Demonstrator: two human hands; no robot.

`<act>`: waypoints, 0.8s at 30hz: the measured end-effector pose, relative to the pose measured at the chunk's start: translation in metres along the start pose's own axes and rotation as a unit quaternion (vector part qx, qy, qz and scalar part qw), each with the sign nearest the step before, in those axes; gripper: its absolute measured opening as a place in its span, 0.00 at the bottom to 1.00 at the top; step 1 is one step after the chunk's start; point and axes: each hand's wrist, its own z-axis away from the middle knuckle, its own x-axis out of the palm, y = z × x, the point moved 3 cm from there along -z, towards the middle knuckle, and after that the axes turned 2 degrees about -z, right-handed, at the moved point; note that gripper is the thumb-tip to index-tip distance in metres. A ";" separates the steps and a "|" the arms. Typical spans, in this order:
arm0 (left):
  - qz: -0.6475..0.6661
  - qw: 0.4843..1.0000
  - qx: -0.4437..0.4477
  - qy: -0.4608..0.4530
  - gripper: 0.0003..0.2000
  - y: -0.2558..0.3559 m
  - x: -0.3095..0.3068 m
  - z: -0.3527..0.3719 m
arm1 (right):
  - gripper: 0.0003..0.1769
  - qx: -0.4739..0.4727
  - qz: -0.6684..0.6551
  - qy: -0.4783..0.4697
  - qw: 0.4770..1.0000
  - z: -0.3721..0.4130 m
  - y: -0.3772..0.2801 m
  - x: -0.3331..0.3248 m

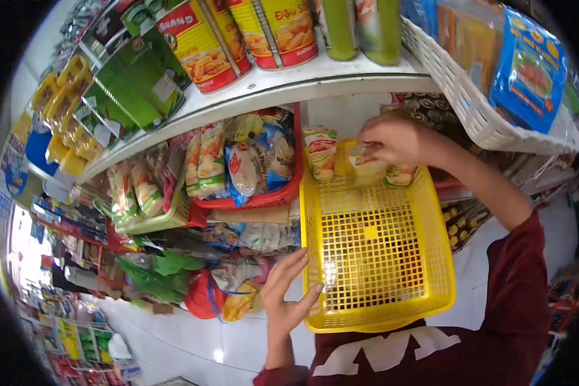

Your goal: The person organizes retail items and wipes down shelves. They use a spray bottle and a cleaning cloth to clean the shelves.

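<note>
Packet [367,171] (blurry tbh) hangs just below our R hand [395,139], pinched in its fingers, at far end of yellow basket [374,321]; our L hand [287,302]'s farther off, fingers spread near rim.

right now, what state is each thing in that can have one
right hand: closed on a packet
held packet: gripped, blurred
left hand: open, fingers spread, by the yellow basket's side; contact unclear
yellow basket: open-topped, packets at its far end
far-left packet: upright
red basket: filled with packets
yellow cans: standing on the shelf
</note>
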 end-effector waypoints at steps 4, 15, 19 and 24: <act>0.049 0.992 -0.107 0.046 0.20 -0.016 -0.009 0.029 | 0.10 0.058 0.037 -0.030 0.997 -0.010 0.050 0.018; 0.093 0.952 -0.239 0.166 0.09 -0.053 -0.025 0.071 | 0.09 0.165 0.164 -0.076 0.970 -0.012 0.065 0.034; 0.095 0.948 -0.257 0.162 0.08 -0.055 -0.023 0.064 | 0.10 0.199 0.164 -0.107 0.960 -0.025 0.068 0.030; 0.090 0.956 -0.260 0.105 0.08 -0.062 -0.008 0.059 | 0.08 0.220 0.195 -0.143 0.945 -0.022 0.065 0.032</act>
